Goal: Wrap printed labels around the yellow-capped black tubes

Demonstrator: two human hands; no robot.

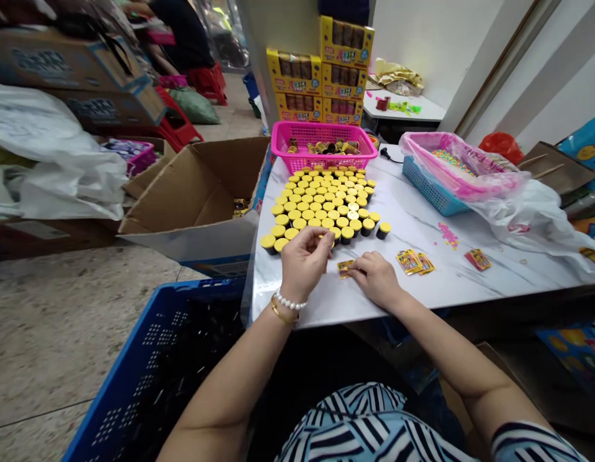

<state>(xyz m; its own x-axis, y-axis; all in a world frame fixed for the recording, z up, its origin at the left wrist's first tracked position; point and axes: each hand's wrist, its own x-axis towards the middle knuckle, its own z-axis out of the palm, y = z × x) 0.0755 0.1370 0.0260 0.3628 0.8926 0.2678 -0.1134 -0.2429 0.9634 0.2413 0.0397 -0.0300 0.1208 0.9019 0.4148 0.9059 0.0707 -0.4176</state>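
Observation:
Many small black jars with yellow lids (314, 206) stand packed together on the table. My left hand (304, 260) is raised at their near edge, thumb and fingertips pinched together; whatever lies between them is too small to make out. It wears a pearl bracelet and a gold bangle. Just right of it, my right hand (377, 279) rests low over the tabletop, its fingers closed on a small yellow printed label (344, 268). More printed labels (410, 262) lie in a loose pile right of that hand, and a thicker label stack (478, 259) sits farther right.
Behind the jars is a pink basket (276, 144) of small containers. Pink bits (448, 235) lie near a plastic-lined blue basket (425, 186) of coloured beads. An open carton (182, 192) and a blue crate (119, 366) of black pieces flank the table's left. A person (182, 32) sits far back.

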